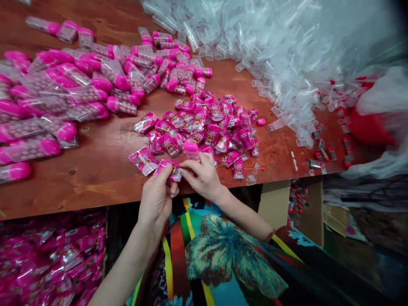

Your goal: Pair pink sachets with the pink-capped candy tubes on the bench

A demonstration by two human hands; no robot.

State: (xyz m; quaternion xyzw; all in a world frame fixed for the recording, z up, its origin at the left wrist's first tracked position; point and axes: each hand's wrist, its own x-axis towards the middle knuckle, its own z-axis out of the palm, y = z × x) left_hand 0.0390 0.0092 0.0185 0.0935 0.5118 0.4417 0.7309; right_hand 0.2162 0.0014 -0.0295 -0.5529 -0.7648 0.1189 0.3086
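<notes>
A small pink candy packet point(174, 172) is pinched between the thumb and fingers of my left hand point(157, 193), just above the table's front edge. The fingertips of my right hand point(204, 176) touch the packet's right end. That same hand also holds a clear tube with a pink cap point(191, 147), cap up and partly hidden by the fingers. Flat on the wood, a printed pink sachet point(144, 161) lies just left of my hands. Behind them spreads a heap of pink packets point(204, 119).
Many pink-capped tubes of candy balls point(73, 74) cover the table's point(105, 178) left side. Clear empty tubes point(229, 34) are piled at the back right, near small red-capped tubes point(322, 149). Below the edge stand a box of pink packets point(51, 259) and a cardboard box point(274, 204).
</notes>
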